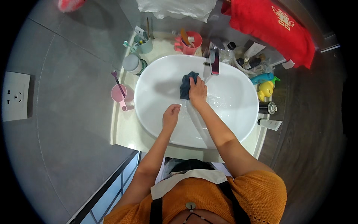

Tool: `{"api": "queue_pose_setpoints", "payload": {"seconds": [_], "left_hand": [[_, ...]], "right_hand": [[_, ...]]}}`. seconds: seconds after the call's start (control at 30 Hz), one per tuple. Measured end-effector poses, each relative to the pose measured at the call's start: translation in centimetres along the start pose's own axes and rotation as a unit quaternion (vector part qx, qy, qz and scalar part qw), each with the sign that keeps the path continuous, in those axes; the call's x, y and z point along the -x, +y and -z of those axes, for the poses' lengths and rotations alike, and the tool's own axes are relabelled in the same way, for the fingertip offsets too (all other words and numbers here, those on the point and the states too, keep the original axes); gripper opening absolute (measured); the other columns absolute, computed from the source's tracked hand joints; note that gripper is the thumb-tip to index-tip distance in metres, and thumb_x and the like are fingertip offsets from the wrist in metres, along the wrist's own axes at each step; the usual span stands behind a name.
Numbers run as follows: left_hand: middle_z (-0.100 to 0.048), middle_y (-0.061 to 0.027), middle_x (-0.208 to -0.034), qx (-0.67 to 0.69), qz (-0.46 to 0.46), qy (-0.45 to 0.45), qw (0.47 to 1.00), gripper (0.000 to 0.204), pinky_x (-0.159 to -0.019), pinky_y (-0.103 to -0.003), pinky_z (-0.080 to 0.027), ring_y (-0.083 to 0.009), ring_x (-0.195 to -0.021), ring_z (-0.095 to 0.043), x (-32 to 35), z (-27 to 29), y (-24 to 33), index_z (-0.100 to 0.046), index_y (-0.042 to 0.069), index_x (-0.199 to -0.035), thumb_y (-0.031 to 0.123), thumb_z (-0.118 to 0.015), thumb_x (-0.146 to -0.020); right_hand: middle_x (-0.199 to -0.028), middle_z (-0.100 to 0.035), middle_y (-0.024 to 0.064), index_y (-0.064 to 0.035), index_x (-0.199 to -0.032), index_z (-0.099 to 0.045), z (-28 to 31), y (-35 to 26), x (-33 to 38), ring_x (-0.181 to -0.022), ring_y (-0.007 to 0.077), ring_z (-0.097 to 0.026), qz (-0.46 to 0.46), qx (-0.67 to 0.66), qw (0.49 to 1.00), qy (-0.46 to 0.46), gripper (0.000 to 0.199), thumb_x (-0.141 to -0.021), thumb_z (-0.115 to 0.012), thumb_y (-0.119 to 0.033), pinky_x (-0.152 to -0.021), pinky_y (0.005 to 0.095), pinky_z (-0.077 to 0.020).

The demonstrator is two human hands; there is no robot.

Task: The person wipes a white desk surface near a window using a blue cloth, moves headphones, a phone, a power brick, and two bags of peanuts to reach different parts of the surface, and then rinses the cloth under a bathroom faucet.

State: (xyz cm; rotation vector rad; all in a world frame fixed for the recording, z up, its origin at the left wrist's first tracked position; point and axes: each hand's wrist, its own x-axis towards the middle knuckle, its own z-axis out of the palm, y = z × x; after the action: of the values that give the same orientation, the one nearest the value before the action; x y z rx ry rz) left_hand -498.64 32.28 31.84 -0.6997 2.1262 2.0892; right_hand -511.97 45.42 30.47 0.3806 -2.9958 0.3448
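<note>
A white oval basin (238, 123) fills the middle of the view, with a chrome tap (214, 62) at its far rim. My right hand (198, 91) presses a dark blue cloth (186, 85) against the inside of the basin just left of the tap. My left hand (171, 115) hovers lower in the basin with its fingers loosely curled and nothing in it. Water wets the basin floor around my right wrist.
A pink cup (120, 93) with a toothbrush, a teal cup (144, 44) and a coral cup (191, 43) stand along the left and back rim. Bottles, tubes and a yellow toy (265, 89) crowd the right side. A red towel (276, 28) hangs behind. A wall socket (15, 96) sits far left.
</note>
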Motion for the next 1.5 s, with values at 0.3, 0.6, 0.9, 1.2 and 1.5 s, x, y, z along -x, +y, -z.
{"api": "queue_pose_setpoints", "payload": {"seconds": [0.3,0.6,0.9,1.2,1.5], "left_hand": [[-0.062,-0.0034,-0.091,0.005,0.005,-0.008,1.000,0.017,-0.075,-0.023,-0.045,-0.0107,-0.084,-0.058,-0.1,0.0,-0.1,-0.062,0.002,-0.100,0.007,-0.050,-0.091],[-0.061,-0.0027,-0.091,-0.012,-0.018,-0.010,1.000,0.016,-0.073,-0.022,-0.044,-0.0099,-0.083,-0.056,0.3,0.2,0.9,-0.061,0.001,-0.101,0.008,-0.050,-0.091],[-0.062,-0.0040,-0.085,-0.014,-0.015,0.021,1.000,0.018,-0.070,-0.024,-0.046,-0.0111,-0.079,-0.058,0.5,0.4,0.0,-0.064,0.002,-0.099,0.007,-0.050,-0.089],[-0.062,-0.0037,-0.091,-0.026,0.016,-0.018,0.999,0.017,-0.073,-0.024,-0.046,-0.0106,-0.082,-0.058,1.1,-1.3,1.1,-0.063,0.002,-0.101,0.008,-0.049,-0.092],[-0.062,-0.0015,-0.088,-0.009,0.033,-0.041,0.999,0.017,-0.071,-0.023,-0.045,-0.0089,-0.080,-0.057,2.5,-3.0,0.9,-0.063,0.003,-0.100,0.011,-0.050,-0.091]], "right_hand": [[-0.122,-0.048,0.0129,-0.0147,-0.128,-0.050,1.0,-0.2,-0.9,-0.107,0.0285,-0.049,0.022,-0.012,0.997,-0.070,0.050,-0.079,-0.057,-0.012,-0.083,0.0410,-0.0435],[-0.148,-0.025,0.0134,-0.0075,-0.130,-0.045,3.8,-2.7,1.9,-0.133,0.0294,-0.030,0.093,-0.095,0.990,-0.049,0.061,-0.075,-0.067,-0.019,-0.101,0.0437,-0.0356],[-0.144,-0.037,-0.0025,-0.0133,-0.125,-0.053,3.2,9.8,0.2,-0.128,0.0165,-0.038,0.283,0.072,0.957,0.006,0.042,-0.083,-0.049,-0.012,-0.106,0.0390,-0.0321],[-0.125,-0.056,-0.0008,-0.0078,-0.098,-0.068,9.5,15.4,-2.1,-0.121,0.0166,-0.045,0.332,0.088,0.937,0.054,0.023,-0.079,-0.056,-0.014,-0.107,0.0371,-0.0309],[-0.131,-0.053,-0.0003,-0.0090,-0.093,-0.070,13.7,19.1,-2.6,-0.126,0.0181,-0.042,0.320,0.059,0.945,-0.016,0.020,-0.081,-0.055,-0.013,-0.111,0.0378,-0.0277]]}}
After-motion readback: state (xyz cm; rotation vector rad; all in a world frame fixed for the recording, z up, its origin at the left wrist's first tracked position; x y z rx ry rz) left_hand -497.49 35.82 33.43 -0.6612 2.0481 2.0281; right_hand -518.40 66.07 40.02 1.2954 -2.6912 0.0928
